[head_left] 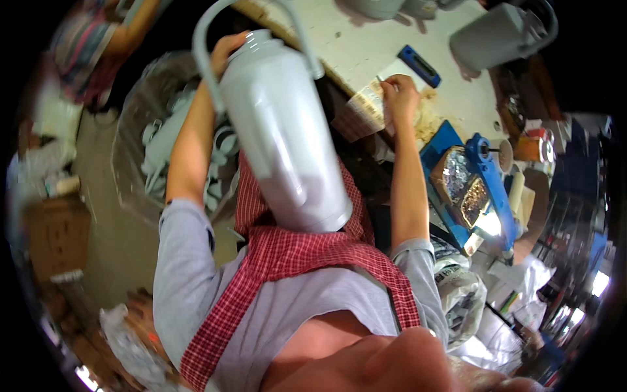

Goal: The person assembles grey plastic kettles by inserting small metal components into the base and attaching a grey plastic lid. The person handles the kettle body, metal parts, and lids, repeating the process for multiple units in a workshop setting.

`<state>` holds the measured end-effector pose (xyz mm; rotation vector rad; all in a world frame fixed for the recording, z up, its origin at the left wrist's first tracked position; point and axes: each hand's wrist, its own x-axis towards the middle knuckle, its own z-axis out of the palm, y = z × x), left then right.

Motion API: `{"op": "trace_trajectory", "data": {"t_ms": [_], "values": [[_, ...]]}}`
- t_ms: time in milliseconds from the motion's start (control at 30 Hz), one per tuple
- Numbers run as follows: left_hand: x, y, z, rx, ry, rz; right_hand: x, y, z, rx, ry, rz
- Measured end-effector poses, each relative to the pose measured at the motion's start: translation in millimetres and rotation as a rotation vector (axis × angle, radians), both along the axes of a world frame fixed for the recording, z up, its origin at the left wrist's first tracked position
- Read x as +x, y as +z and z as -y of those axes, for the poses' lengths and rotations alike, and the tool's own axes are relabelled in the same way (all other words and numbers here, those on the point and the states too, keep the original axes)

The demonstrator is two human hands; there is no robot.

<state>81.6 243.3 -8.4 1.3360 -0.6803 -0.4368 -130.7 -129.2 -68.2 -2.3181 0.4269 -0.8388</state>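
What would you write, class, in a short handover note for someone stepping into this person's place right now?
Left hand: gripping the top of a white jug, held up and tilted against the red checked apron.
Right hand: pressing a sheet of paper on the white table, a thin tool between the fingers.
Nearby: blue block on the table, another white jug lying further back.
Done: jug lifted.
Left: cannot tell from this view.

A small workshop, by the look of it: a scuffed worktable (366, 46) carries grey plastic jugs (496, 36), a clear sack (140, 117) bulges with more grey moulded parts, and a blue bench tool (486, 176) stands beside trays of small metal pieces (465, 186).
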Motion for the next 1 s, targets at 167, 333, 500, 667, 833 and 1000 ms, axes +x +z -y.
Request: {"op": "trace_trajectory", "data": {"t_ms": [167, 333, 500, 667, 833, 1000], "values": [[1, -12, 25, 0.155, -0.061, -0.107, -128, 113, -86, 0.451, 0.264, -0.056], [-12, -3, 60, 0.093, -0.041, -0.012, -218, 136, -135, 0.97, 0.63, -0.456], [-15, -4, 73, 0.176, -0.058, -0.013, -196, 109, -149, 0.794, 0.532, -0.477], [-26, 0, 71, 0.12, -0.057, -0.1, -196, 104, -154, 0.852, 0.497, -0.405], [-26, 1, 67, 0.1, -0.016, -0.072, -195, 106, -159, 0.869, 0.481, -0.39], [-23, -1, 68, 0.07, -0.077, -0.039, -201, 107, -169, 0.688, 0.414, -0.379]]}}
